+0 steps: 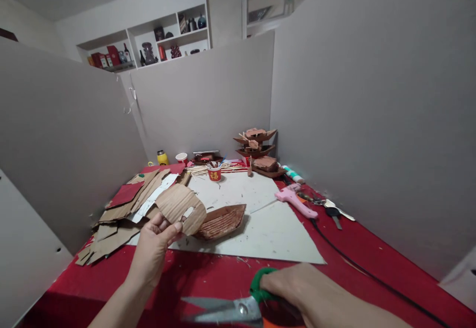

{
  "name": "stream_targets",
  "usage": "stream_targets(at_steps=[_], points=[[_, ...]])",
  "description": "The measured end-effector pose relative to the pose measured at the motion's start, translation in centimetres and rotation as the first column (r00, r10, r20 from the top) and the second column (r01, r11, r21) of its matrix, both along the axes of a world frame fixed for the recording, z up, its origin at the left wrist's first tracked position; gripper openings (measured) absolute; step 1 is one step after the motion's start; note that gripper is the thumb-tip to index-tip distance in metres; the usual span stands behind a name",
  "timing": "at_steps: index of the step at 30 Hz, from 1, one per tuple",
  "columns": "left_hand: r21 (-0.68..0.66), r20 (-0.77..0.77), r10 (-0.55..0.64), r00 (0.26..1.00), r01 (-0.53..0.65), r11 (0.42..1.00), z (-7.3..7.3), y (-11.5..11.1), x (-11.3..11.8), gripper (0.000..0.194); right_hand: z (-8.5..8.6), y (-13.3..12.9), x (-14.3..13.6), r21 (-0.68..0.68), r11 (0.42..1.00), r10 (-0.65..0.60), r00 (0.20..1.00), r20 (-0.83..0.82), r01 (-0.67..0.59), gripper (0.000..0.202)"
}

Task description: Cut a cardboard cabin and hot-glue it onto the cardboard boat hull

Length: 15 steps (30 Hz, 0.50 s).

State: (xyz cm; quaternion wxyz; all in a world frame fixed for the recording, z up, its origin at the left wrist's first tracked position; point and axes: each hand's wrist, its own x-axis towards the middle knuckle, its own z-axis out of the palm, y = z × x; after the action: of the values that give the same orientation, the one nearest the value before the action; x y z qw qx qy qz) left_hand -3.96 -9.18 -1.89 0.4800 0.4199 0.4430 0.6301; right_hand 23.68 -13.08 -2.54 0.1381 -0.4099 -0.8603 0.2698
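My left hand [159, 233] pinches a rounded piece of cardboard [178, 201] by its lower edge; a small pale torn patch shows on its face. In my right hand [297, 286] is a pair of scissors [241, 308] with a green handle, the blades parted and pointing left, low at the front of the table. Behind the cardboard lies a brown ridged boat-shaped piece [223, 223], partly covered by it. The scissors and the cardboard are apart.
A stack of cut cardboard [119, 219] lies at the left. On the white board [275, 241] stands a red paper cup [214, 173]. A pink glue gun [297, 203], its black cord [345, 253] and keys [334, 210] lie right. Brown model boats [256, 147] stand at the back.
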Motion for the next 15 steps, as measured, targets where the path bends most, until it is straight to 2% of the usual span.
stream_targets(at_steps=[1,3,5,7,9,11,13,14,15], points=[[0.009,0.003,-0.012,1.0,0.012,1.0,0.0,-0.1,0.1,0.051,0.1,-0.1,-0.1,0.055,0.999,0.004,1.0,0.001,-0.004,0.015],[0.011,0.008,-0.05,0.999,0.05,0.999,-0.1,-0.5,0.2,0.051,0.0,0.2,-0.1,0.061,0.998,-0.018,0.999,-0.037,0.02,0.018],[-0.011,0.024,-0.106,0.994,0.106,0.994,-0.1,-0.9,0.4,0.049,-0.4,1.0,0.2,-0.028,0.998,-0.065,0.988,-0.138,0.062,0.026],[-0.04,0.035,-0.174,0.984,0.175,0.984,0.0,-1.3,0.7,0.041,-1.0,2.2,0.4,-0.126,0.989,-0.119,0.942,-0.313,0.083,0.028],[-0.058,0.025,-0.235,0.972,0.236,0.97,0.1,-1.6,1.0,0.032,-1.5,3.3,0.4,-0.198,0.978,-0.164,0.834,-0.527,0.068,0.023],[-0.062,0.0,-0.293,0.956,0.293,0.954,0.1,-1.9,1.4,0.03,-1.8,4.3,-0.1,-0.296,0.955,-0.222,0.68,-0.699,0.008,0.031],[-0.054,-0.028,-0.348,0.937,0.347,0.936,0.1,-2.1,2.0,0.032,-1.8,4.8,-1.1,-0.365,0.928,-0.266,0.54,-0.799,-0.083,0.041],[-0.049,-0.043,-0.372,0.927,0.37,0.928,0.1,-2.2,2.3,0.033,-1.7,5.0,-1.6,-0.377,0.918,-0.279,0.47,-0.837,-0.126,0.04],[-0.047,-0.057,-0.395,0.917,0.392,0.919,0.0,-2.2,2.7,0.033,-1.6,5.0,-2.2,-0.384,0.912,-0.288,0.44,-0.85,-0.145,0.038]])
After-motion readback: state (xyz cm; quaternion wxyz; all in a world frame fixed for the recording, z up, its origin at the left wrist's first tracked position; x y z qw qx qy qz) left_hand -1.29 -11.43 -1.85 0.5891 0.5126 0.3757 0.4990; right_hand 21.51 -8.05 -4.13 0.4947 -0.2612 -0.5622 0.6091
